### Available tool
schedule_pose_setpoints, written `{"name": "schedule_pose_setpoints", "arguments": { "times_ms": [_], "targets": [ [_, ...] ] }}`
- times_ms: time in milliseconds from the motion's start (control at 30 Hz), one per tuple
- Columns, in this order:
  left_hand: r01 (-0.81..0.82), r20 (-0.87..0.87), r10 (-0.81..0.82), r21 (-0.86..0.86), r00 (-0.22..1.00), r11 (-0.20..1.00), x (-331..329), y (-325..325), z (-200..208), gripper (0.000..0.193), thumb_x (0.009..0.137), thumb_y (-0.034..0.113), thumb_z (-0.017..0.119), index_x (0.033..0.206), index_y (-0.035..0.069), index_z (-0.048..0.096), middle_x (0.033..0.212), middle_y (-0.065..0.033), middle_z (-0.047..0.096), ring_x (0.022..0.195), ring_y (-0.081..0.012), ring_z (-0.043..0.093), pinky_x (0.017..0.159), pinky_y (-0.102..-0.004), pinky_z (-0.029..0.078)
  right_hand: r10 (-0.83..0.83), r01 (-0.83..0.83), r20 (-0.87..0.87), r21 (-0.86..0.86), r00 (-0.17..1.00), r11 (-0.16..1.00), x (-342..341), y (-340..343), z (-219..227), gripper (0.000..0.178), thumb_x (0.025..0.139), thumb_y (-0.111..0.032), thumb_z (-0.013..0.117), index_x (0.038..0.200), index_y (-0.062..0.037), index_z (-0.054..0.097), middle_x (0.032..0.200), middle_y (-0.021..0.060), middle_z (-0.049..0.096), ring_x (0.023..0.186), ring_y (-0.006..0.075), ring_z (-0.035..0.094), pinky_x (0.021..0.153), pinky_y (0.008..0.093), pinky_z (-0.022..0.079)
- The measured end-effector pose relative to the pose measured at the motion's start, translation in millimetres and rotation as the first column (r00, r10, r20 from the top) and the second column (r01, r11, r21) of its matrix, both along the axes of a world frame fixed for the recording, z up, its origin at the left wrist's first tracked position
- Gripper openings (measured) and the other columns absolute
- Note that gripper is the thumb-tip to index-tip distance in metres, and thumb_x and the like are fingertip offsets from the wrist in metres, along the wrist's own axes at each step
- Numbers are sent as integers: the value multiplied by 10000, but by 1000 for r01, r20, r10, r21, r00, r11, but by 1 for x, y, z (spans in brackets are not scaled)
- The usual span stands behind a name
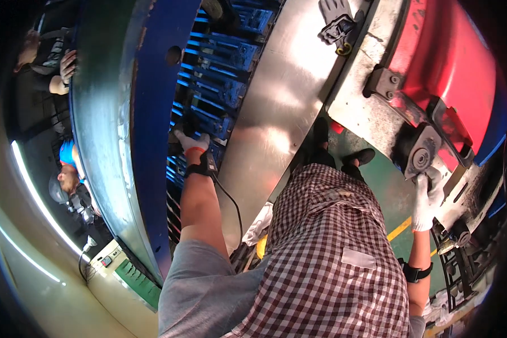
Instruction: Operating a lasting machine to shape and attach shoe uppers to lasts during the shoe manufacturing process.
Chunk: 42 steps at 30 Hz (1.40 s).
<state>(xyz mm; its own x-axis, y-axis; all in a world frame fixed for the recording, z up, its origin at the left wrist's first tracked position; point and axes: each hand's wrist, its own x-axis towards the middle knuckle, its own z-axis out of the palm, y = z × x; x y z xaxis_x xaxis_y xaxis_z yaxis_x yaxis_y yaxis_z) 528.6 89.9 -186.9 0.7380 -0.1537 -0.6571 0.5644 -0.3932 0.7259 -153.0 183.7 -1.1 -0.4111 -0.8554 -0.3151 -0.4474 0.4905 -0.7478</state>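
My left hand, in a white glove with an orange cuff, reaches in among the blue slatted machine parts. Its fingers curl around a dark piece that I cannot make out. On the right side, my right hand, also in a white glove, has its bent fingers at the lower edge of a dark metal block with a round disc face. This block hangs beside a pale, stained metal plate. A black device with a cable is strapped to my left wrist.
A smooth steel surface slopes between the machine and the plate; a grey-black glove lies at its far end. A red cover stands far right. Beyond the blue beam are another person's hand and a person in blue.
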Motion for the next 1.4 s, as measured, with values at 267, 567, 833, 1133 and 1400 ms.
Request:
{"name": "schedule_pose_setpoints", "arguments": {
  "times_ms": [267,567,833,1133,1400],
  "targets": [
    [-101,-257,92,-24,962,995,52,-45,-2,571,982,605,488,1303,201,732,1405,-16,703,1339,-269,599,1147,-628,366,-6,6,35,17,999,1000,-14,11,-4,125,1025,-52,624,1143,-18,644,1035,21,635,932,109,547,874,279,479],
    [-86,-434,-2,-182,901,980,-5,25,35,459,800,491,699,1075,128,751,1093,-70,754,1045,-282,701,901,-509,576,-13,13,5,-23,1000,1000,-1,2,-4,150,1023,-23,640,1172,-11,657,1052,24,652,935,112,574,897,277,493],
    [149,-562,-432,-478,706,866,-164,49,132,780,802,446,734,1428,14,559,1384,-197,629,1256,-400,600,1132,-576,464,184,-187,-92,-31,979,982,-4,-10,-7,149,1019,-119,676,1141,-35,691,1044,49,660,962,157,595,891,327,492],
    [599,-253,-961,-755,109,266,-356,28,252,1331,609,414,961,1638,-39,248,1594,-275,445,1469,-454,467,1239,-567,410,304,-326,-140,-184,942,927,-26,-15,43,512,870,-339,784,1225,1,641,1101,186,641,1048,374,609,921,497,503],
    [760,514,-651,3,-559,-650,-523,-2,297,759,903,272,691,1556,-23,441,1561,-177,508,1447,-313,491,1234,-409,353,174,69,527,-409,832,910,-61,24,118,1081,915,-344,728,1704,1,74,1766,212,153,1634,290,148,1318,407,128]
  ]
}}
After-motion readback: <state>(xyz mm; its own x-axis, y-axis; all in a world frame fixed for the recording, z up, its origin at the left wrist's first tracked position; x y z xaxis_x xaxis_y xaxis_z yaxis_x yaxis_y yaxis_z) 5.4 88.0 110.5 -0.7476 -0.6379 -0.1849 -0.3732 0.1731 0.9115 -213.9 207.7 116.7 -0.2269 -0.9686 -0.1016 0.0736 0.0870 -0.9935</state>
